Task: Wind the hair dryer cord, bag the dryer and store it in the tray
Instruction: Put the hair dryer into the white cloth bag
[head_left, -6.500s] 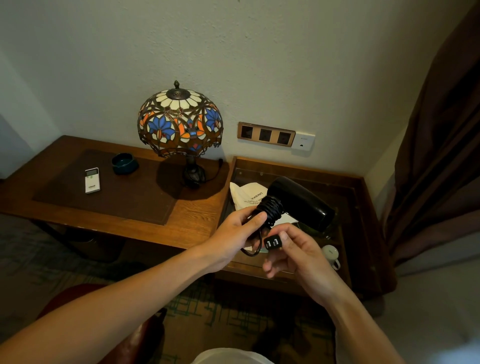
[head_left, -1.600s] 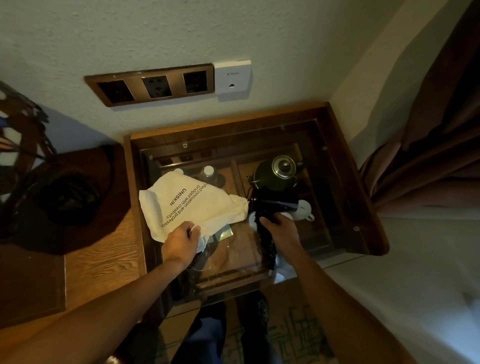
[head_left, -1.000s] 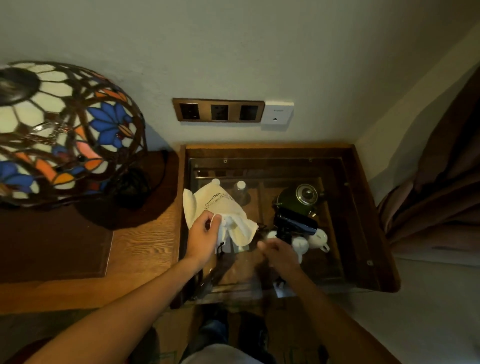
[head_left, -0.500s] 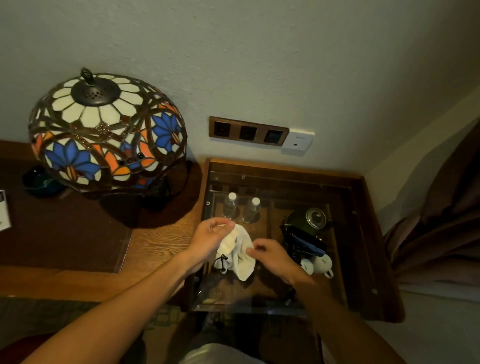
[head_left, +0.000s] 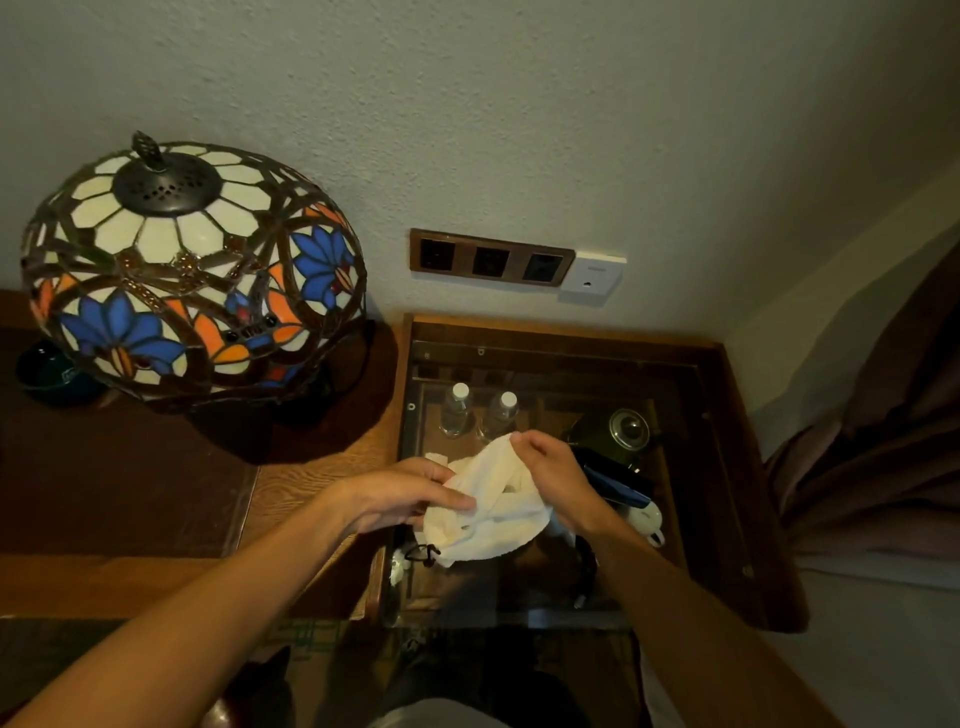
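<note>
A cream cloth bag (head_left: 488, 512) hangs bunched between both hands above the glass-topped wooden tray table (head_left: 737, 467). My left hand (head_left: 410, 493) grips the bag's left side and my right hand (head_left: 550, 475) pinches its top edge. A black drawstring (head_left: 421, 552) dangles from the bag's lower left. The black hair dryer (head_left: 615, 480) lies on the glass just right of my right hand, with its wound cord partly hidden behind my right forearm.
Under the glass stand two water bottles (head_left: 457, 410), a dark kettle (head_left: 621, 434) and white cups (head_left: 647, 519). A stained-glass lamp (head_left: 182, 270) fills the desk at left. A socket strip (head_left: 491, 257) is on the wall. A brown curtain (head_left: 883, 441) hangs at right.
The dryer was set down on the glass and my right hand left it. Both hands have gathered the bag and lifted it off the glass; the view shifted left and back.
</note>
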